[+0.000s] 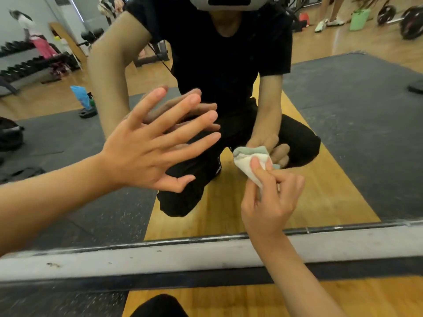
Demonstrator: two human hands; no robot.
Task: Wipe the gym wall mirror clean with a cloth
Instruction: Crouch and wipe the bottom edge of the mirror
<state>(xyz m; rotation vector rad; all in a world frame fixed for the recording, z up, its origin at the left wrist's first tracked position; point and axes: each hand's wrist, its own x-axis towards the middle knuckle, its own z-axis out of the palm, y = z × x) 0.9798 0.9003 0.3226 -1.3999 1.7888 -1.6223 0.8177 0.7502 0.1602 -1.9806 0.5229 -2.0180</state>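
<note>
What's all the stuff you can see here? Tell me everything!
Large glass wall mirror: one, silvery, straight ahead.
Small folded cloth: one, white and pale green, against the mirror.
Long painted ledge: one, grey, under the mirror.
Black barbell: one, reflected top right.
Black dumbbells: many, reflected left, racked.
Green plastic spray bottle: one, reflected left.
Left hand: one, open, fingers spread by the mirror.
Right hand: one, pinches the cloth.

One mirror (pixel 343 133), one cloth (pixel 246 160), two hands (pixel 146 149) (pixel 272 202)
</note>
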